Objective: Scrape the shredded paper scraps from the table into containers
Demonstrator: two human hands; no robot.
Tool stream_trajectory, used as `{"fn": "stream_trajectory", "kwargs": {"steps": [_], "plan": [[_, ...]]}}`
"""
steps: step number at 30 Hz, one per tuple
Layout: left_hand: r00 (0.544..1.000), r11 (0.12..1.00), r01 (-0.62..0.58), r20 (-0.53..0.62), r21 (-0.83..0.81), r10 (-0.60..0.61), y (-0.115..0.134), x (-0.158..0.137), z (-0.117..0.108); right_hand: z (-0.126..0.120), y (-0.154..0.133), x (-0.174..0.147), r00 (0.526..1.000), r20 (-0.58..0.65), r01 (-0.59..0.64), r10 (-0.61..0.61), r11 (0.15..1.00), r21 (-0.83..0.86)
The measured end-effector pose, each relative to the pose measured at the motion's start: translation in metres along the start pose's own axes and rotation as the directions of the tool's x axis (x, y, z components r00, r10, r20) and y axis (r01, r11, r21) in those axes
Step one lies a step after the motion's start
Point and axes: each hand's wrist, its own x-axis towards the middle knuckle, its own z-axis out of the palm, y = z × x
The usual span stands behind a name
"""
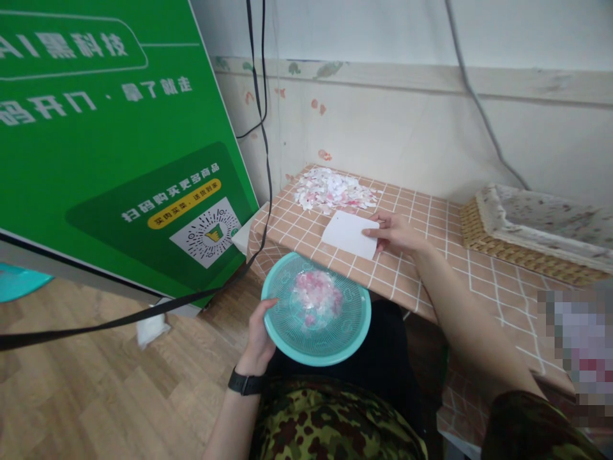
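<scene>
My left hand [261, 332] grips the left rim of a turquoise plastic colander [352, 332], its thumb over the edge. Inside the colander lies a small heap of pink and white paper scraps [317, 294]. My right hand [393, 233] pinches the right edge of a white card or sheet of paper [348, 234], which is over the tabletop near its front edge. Whether the sheet rests flat or is slightly raised I cannot tell. Just behind it spreads a pile of white and pink paper pieces [335, 188].
A brown checked cloth covers the table [431, 281] along the wall. On its right stands a lined wicker basket [541, 230]. A green printed cabinet [119, 140] rises at the left, with a black strap [269, 185] hanging beside it. A white packet [152, 327] lies on the floor.
</scene>
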Motion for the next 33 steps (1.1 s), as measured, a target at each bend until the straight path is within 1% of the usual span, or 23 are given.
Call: {"fn": "stream_trajectory", "kwargs": {"steps": [2,5,6,8,11,12,13,14,15,16,17,19,20,22,24,29,31,33], "plan": [[1.0,1.0,0.0,-0.002,0.002,0.0,0.0,0.0,0.0,0.0,0.0,0.0,1.0,0.009,0.002,-0.002,1.0,-0.005],[1.0,1.0,-0.004,-0.01,-0.005,0.004,0.0,0.0,0.001,0.003,0.001,0.0,1.0,-0.02,0.017,-0.016,0.999,0.027],[1.0,1.0,-0.003,-0.01,-0.005,0.003,0.0,-0.001,0.002,0.004,0.001,0.0,1.0,-0.005,0.015,-0.015,0.999,0.037],[1.0,1.0,-0.003,-0.006,-0.002,0.003,0.0,-0.001,0.003,0.009,-0.001,-0.002,0.997,0.083,-0.005,0.002,0.999,0.035],[1.0,1.0,-0.004,0.007,0.0,0.004,0.0,-0.002,0.004,0.012,-0.005,-0.006,0.964,0.259,-0.054,0.058,0.998,-0.021],[1.0,1.0,-0.001,0.012,-0.001,0.001,0.0,-0.002,0.004,0.011,-0.006,-0.007,0.956,0.284,-0.065,0.071,0.997,-0.031],[1.0,1.0,0.002,0.016,-0.004,-0.002,0.0,-0.003,0.004,0.009,-0.007,-0.008,0.957,0.281,-0.067,0.072,0.997,-0.028],[1.0,1.0,0.003,0.018,-0.008,-0.003,0.0,-0.003,0.004,0.006,-0.008,-0.007,0.968,0.244,-0.056,0.057,0.998,-0.012],[1.0,1.0,0.004,0.016,-0.011,-0.003,0.0,-0.003,0.004,0.002,-0.007,-0.006,0.985,0.173,-0.029,0.027,0.999,0.013],[1.0,1.0,0.001,0.014,-0.015,-0.001,-0.001,-0.003,0.004,-0.003,-0.007,-0.005,0.997,0.079,0.008,-0.011,0.999,0.036],[1.0,1.0,-0.001,0.01,-0.017,0.001,-0.001,-0.003,0.003,-0.007,-0.006,-0.003,0.999,-0.021,0.046,-0.045,0.998,0.051],[1.0,1.0,0.0,0.009,-0.015,0.0,-0.001,-0.002,0.004,-0.015,-0.003,0.001,0.975,-0.202,0.1,-0.09,0.994,0.04],[1.0,1.0,0.004,0.012,-0.013,-0.004,-0.001,-0.002,0.004,-0.017,-0.001,0.003,0.957,-0.27,0.111,-0.102,0.994,0.022],[1.0,1.0,0.011,0.023,-0.014,-0.011,-0.001,-0.002,0.004,-0.017,0.002,0.005,0.932,-0.347,0.105,-0.107,0.994,-0.023],[0.999,1.0,0.014,0.034,-0.024,-0.013,-0.001,-0.002,0.004,-0.012,0.005,0.007,0.928,-0.358,0.086,-0.1,0.995,-0.056],[0.999,0.999,0.014,0.044,-0.033,-0.013,-0.002,0.0,0.001,-0.001,0.011,0.008,0.953,-0.276,0.102,-0.124,0.99,-0.095],[0.999,1.0,0.014,0.044,-0.024,-0.013,-0.003,0.001,-0.001,0.0,0.01,0.006,0.97,-0.215,0.097,-0.111,0.992,-0.075],[0.999,1.0,0.011,0.035,-0.016,-0.01,-0.004,0.002,-0.002,0.003,0.007,0.003,0.99,-0.118,0.074,-0.079,0.996,-0.049]]}}
